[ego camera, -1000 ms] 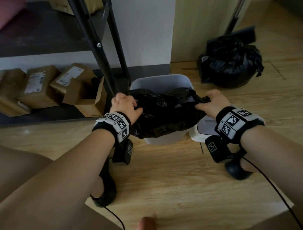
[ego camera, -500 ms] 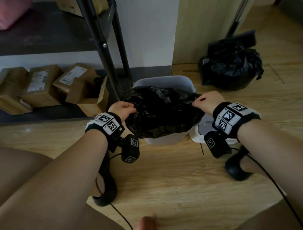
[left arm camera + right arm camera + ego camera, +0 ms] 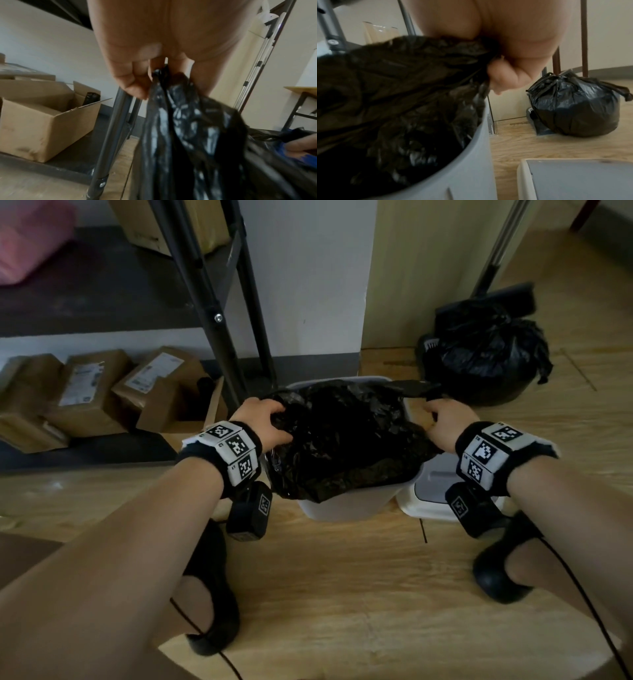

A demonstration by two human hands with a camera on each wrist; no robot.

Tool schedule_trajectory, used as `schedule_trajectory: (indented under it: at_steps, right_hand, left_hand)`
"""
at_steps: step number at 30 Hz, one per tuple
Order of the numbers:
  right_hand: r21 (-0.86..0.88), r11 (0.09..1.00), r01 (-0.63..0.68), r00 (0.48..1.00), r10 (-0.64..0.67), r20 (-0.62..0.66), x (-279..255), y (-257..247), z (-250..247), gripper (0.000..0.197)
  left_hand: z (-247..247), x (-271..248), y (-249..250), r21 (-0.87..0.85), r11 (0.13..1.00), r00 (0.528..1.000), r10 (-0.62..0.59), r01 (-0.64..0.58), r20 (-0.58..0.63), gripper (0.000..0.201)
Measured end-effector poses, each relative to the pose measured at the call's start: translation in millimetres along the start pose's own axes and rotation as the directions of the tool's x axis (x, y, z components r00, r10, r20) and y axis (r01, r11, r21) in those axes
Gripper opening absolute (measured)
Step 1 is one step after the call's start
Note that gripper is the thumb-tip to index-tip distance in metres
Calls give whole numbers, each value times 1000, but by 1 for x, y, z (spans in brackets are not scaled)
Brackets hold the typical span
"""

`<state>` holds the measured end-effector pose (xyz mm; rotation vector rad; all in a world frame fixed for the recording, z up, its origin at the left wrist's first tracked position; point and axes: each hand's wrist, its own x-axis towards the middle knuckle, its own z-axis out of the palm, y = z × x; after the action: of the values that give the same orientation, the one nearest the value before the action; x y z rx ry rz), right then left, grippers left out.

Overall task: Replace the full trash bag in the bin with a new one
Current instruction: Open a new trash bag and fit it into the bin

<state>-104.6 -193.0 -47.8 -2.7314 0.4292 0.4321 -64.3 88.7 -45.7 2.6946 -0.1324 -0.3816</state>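
A grey bin [image 3: 346, 505] stands on the wooden floor with a new black bag [image 3: 342, 436] spread over its mouth and hanging over the near rim. My left hand [image 3: 263, 421] grips the bag's left edge; in the left wrist view the plastic [image 3: 185, 121] is bunched between the curled fingers [image 3: 135, 75]. At the bin's right side my right hand [image 3: 445, 422] pinches the other edge [image 3: 436, 70] above the grey wall [image 3: 462, 169]. The tied full bag [image 3: 486, 350] sits on the floor at the back right [image 3: 573, 108].
The bin's lid [image 3: 435, 484] lies on the floor right of the bin. A black shelf leg [image 3: 205, 302] rises just behind the bin's left corner. Cardboard boxes [image 3: 89, 392] lie under the shelf at left. A broom handle [image 3: 496, 251] leans by the full bag.
Both hands moved apart along the rim with the bag's edges, and the bag now lies wider over the bin's mouth. The view has shifted slightly closer.
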Motion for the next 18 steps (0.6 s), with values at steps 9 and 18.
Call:
schedule_trajectory:
  at_steps: [9, 18]
  right_hand:
    - [-44, 999, 18, 1000, -17, 8, 35, -6, -23, 44]
    - [-453, 869, 200, 968, -104, 229, 64, -53, -9, 46]
  left_hand:
    - [-16, 35, 5, -102, 995, 996, -8, -1, -91, 38]
    - [-37, 40, 20, 11, 998, 998, 59, -59, -25, 25]
